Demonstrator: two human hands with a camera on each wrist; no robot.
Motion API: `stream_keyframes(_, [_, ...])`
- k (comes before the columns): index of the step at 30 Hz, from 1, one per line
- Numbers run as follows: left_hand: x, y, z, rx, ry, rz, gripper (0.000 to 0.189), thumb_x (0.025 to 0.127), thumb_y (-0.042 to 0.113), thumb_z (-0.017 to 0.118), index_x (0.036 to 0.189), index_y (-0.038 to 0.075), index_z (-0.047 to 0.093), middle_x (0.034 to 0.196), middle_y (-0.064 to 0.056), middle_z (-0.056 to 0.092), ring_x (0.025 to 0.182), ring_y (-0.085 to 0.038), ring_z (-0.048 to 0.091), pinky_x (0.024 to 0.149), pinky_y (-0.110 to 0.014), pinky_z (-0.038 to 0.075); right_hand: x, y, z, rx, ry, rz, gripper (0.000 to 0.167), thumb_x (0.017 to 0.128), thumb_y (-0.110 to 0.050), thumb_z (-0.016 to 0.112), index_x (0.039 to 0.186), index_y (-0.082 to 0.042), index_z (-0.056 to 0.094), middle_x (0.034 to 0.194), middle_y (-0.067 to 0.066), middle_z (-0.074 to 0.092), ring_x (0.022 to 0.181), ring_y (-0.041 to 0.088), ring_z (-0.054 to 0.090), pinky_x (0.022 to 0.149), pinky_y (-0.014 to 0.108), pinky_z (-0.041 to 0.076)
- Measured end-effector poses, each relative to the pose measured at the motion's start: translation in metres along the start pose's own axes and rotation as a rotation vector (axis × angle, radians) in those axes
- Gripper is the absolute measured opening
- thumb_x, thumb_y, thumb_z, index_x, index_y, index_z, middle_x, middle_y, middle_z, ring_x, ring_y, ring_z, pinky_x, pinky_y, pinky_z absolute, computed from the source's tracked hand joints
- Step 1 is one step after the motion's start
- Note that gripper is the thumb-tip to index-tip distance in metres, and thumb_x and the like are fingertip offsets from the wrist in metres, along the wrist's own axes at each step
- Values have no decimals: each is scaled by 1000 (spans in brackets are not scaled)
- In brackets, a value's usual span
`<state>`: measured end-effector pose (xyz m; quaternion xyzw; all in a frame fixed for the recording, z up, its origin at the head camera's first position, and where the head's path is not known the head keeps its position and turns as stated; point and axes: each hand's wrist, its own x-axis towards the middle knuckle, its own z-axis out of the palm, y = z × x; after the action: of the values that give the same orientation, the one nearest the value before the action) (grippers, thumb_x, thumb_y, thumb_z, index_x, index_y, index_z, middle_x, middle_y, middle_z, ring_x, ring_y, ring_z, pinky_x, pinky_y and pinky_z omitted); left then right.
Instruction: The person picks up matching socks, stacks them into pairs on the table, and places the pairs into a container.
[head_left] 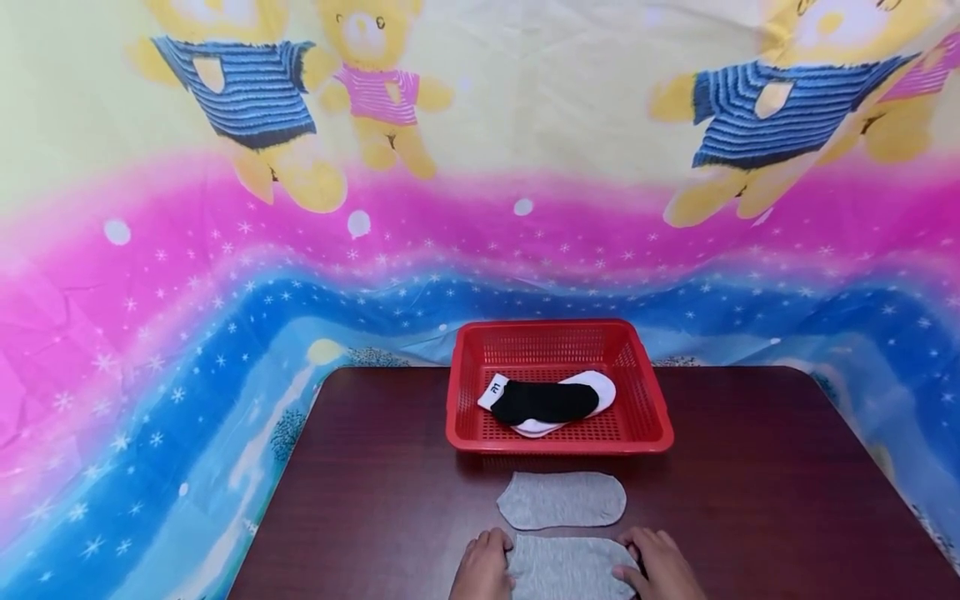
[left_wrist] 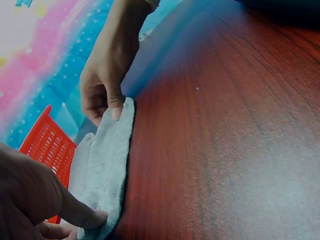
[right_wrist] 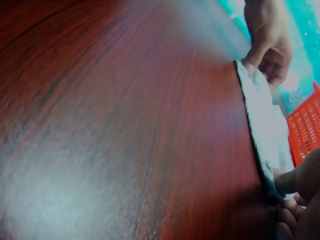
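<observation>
A grey ankle sock (head_left: pixel 570 571) lies flat near the front of the table, crosswise between my two hands. My left hand (head_left: pixel 483 568) pinches its left end, with the thumb on top of the cloth in the left wrist view. At the other end, my right hand (head_left: pixel 662 568) grips the sock (right_wrist: pixel 265 125), thumb above and fingers curled at the edge. Just beyond it a second grey sock (head_left: pixel 562 501) is spread flat, toe to the right.
Behind the socks stands a red plastic basket (head_left: pixel 562 447). Inside it a black sock with a white cuff (head_left: pixel 546 402) lies over white ones (head_left: pixel 602 387). The dark brown table (head_left: pixel 360 500) meets a cartoon-printed cloth (head_left: pixel 510 225) at its back and sides.
</observation>
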<state>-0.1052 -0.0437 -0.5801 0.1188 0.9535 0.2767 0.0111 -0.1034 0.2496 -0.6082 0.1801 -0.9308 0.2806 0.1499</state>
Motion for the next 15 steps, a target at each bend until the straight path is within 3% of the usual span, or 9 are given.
stream_keyframes(4, [0,-2,-4,-113,-22,15,41,66,-2,86,96,9,60,78,7,48,71,-10,48,67,-27,46,-2,-1,-2,101,-68,50,35,72,-19,89,85,-26,57,76,-22,38,73,-7,30,65,18,26])
stream_keyframes(10, [2,-5,-15,-335,-78,-4,26,71,-8,80,84,9,64,78,8,44,68,1,41,62,-20,41,1,-3,-11,222,-155,99,26,80,-23,84,82,-26,59,74,-19,42,72,-6,32,63,19,27])
stream_keyframes(15, [11,-5,-30,-544,-106,-48,14,81,-7,75,89,3,68,80,1,59,72,2,48,65,-20,44,13,-6,-25,532,-313,229,10,92,-12,73,95,-6,67,81,-15,61,73,-8,51,62,19,44])
